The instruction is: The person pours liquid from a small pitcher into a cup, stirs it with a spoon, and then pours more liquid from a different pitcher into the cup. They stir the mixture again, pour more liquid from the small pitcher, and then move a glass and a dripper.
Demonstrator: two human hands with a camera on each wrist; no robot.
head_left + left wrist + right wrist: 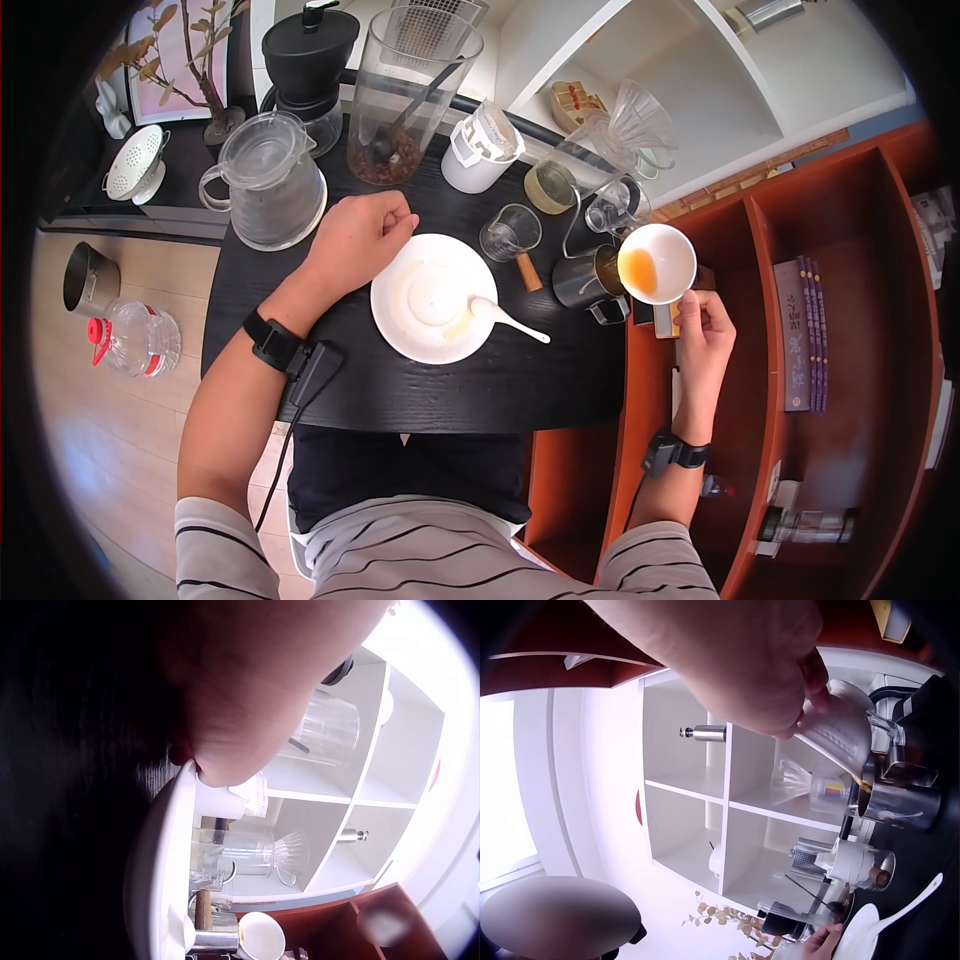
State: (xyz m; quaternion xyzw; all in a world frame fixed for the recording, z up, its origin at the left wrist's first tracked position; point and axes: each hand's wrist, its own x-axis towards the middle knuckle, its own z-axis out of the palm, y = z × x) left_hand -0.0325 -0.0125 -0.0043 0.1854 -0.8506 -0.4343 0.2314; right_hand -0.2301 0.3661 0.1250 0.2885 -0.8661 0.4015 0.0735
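Note:
My right hand (pixel 706 335) grips the handle of a white cup (pixel 672 262), tilted over a steel pitcher (pixel 584 279); amber liquid shows inside the cup. In the right wrist view a thin amber stream runs from the cup (pixel 838 727) to the mouth of the pitcher (pixel 904 804). My left hand (pixel 362 240), its fingers curled, rests at the upper left rim of a white saucer (pixel 405 325). A white spoon (pixel 520 324) lies across the saucer's right side.
A small glass with a wooden handle (pixel 511 233) stands between saucer and pitcher. Behind are a lidded glass jug (pixel 268 180), a black grinder (pixel 308 60), a tall glass container (pixel 400 110) and a white canister (pixel 481 150). A red-brown shelf (pixel 745 400) borders the table's right.

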